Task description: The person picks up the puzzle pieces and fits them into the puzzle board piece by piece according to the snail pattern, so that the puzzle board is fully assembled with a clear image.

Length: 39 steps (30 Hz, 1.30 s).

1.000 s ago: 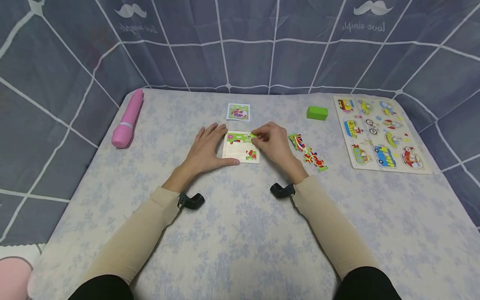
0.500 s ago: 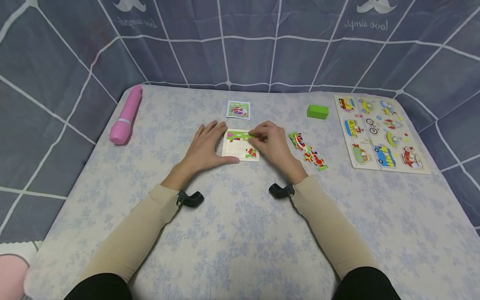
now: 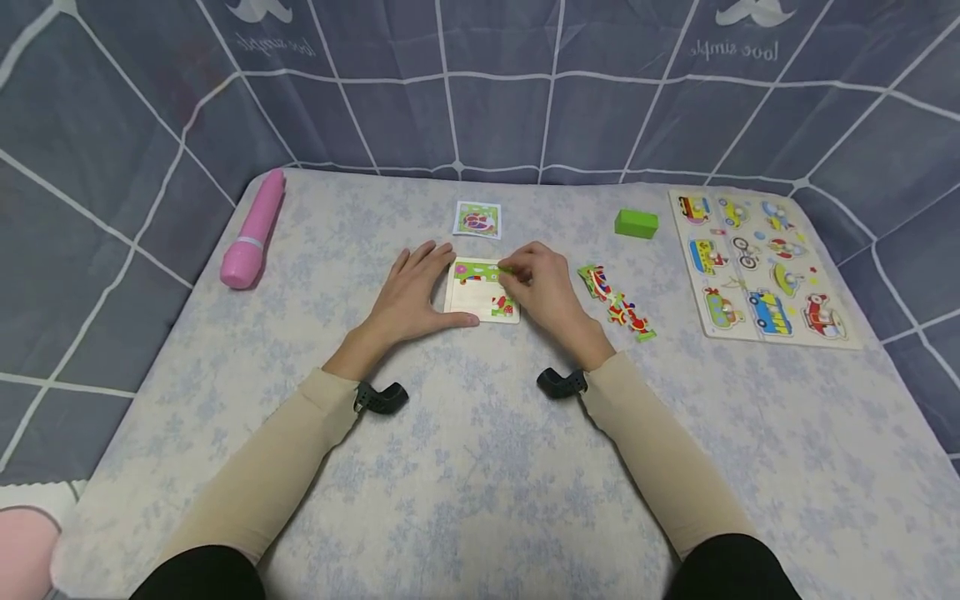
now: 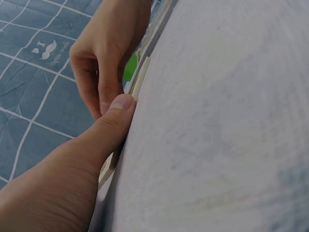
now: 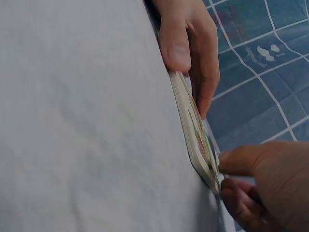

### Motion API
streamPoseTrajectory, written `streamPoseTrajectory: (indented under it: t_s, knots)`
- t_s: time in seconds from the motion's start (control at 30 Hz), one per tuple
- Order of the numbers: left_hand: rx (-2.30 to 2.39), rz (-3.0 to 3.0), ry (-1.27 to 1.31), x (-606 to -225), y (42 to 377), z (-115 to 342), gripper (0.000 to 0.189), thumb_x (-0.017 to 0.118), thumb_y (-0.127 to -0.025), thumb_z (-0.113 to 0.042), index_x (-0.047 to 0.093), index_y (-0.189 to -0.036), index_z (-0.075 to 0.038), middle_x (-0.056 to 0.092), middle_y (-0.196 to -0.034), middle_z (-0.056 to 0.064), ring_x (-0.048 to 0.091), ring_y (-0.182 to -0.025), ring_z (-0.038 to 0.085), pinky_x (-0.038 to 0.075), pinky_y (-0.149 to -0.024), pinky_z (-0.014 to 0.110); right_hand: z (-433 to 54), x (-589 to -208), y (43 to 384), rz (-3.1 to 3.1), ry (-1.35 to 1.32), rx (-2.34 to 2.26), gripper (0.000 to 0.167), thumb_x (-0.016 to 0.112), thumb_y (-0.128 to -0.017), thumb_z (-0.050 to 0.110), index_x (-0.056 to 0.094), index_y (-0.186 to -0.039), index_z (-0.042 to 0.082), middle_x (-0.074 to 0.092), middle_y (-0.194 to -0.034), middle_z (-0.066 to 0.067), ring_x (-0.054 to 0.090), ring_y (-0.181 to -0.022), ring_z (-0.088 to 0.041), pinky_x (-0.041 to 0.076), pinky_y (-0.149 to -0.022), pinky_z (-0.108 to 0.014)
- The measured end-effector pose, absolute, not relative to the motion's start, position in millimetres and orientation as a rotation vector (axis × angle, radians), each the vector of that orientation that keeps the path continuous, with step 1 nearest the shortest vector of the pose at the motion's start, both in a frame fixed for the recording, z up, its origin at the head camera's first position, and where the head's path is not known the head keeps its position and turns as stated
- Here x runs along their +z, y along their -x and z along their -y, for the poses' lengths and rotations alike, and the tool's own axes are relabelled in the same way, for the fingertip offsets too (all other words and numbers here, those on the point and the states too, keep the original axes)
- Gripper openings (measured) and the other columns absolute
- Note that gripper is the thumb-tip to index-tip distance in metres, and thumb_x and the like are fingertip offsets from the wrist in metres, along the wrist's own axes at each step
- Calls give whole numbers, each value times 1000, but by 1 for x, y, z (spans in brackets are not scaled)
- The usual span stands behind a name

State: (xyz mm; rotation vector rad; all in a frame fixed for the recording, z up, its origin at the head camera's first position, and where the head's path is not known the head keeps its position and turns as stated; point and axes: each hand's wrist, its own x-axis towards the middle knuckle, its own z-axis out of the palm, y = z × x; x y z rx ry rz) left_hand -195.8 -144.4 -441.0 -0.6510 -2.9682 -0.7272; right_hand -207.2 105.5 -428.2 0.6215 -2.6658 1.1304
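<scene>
In the head view, a small wooden puzzle board (image 3: 480, 302) lies at the middle of the table. Pieces fill its top strip and lower right corner; bare wood shows elsewhere. My left hand (image 3: 408, 296) spreads along its left side, thumb on the near edge, fingers fairly straight by the far left corner. My right hand (image 3: 546, 283) pinches a small green puzzle piece (image 3: 505, 268) at the upper right of the board, mostly hidden by the fingers. In the right wrist view, the board (image 5: 186, 123) appears edge-on between both hands.
A picture card (image 3: 477, 220) lies beyond the board. Loose red and green puzzle pieces (image 3: 617, 302) sit to the right, below a green block (image 3: 636, 223). A large vehicle puzzle (image 3: 761, 271) is at far right, a pink wand-shaped object (image 3: 253, 229) at far left.
My right hand has shifted slightly left with the green puzzle piece over the board's upper right, then stayed nearly still. The left hand keeps its place at the board.
</scene>
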Motion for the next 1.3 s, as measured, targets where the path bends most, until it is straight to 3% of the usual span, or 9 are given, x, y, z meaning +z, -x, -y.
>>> streamPoseTrajectory:
  t_s: [0.17, 0.27, 0.5, 0.6, 0.8, 1.1, 1.3]
  knots:
    - [-728, 2965, 658, -441, 197, 142, 115, 83, -77, -69, 37, -164, -8, 30, -174, 6, 16, -164, 27, 3, -136, 49, -126, -416, 206, 2611, -549, 1110, 14, 74, -100, 12, 84, -106, 4, 76, -98, -13, 70, -83, -26, 57, -74, -37]
    - [-717, 2969, 650, -441, 196, 142, 115, 84, -76, -68, 38, -163, -8, 31, -173, 6, 16, -164, 27, 3, -136, 49, -149, -409, 203, 2600, -479, 1132, 14, 73, -100, 12, 84, -107, 6, 78, -101, -13, 72, -86, -26, 59, -77, -35]
    - [-730, 2967, 661, -445, 197, 140, 114, 83, -77, -70, 39, -163, -9, 31, -173, 6, 16, -164, 27, 3, -136, 49, -216, -401, 193, 2624, -303, 1134, 18, 71, -102, 18, 83, -111, 8, 79, -105, -13, 70, -90, -19, 53, -78, -14]
    - [-734, 2966, 663, -445, 198, 140, 114, 82, -78, -69, 38, -163, -9, 31, -174, 5, 16, -164, 27, 3, -136, 48, -239, -400, 187, 2670, -235, 1134, 19, 70, -103, 21, 83, -112, 10, 79, -107, -13, 70, -91, -15, 51, -77, -10]
    - [-749, 2965, 658, -444, 197, 142, 113, 84, -78, -66, 39, -163, -7, 31, -173, 6, 16, -164, 28, 4, -136, 49, -259, -404, 174, 2817, -202, 1078, 20, 74, -100, 21, 82, -113, 8, 78, -106, -14, 70, -91, -24, 49, -71, -17]
    - [-741, 2954, 661, -442, 196, 143, 113, 85, -77, -66, 40, -162, -7, 32, -173, 6, 17, -164, 28, 3, -136, 50, -249, -414, 164, 2864, -256, 923, 31, 87, -89, 20, 79, -111, 0, 70, -104, -21, 66, -90, -34, 49, -76, -38]
    - [-739, 2955, 654, -442, 196, 143, 113, 85, -77, -66, 39, -162, -7, 32, -173, 7, 17, -164, 28, 3, -136, 50, -244, -409, 164, 2941, -181, 899, 29, 85, -90, 22, 76, -110, 2, 72, -105, -19, 64, -91, -31, 47, -74, -37]
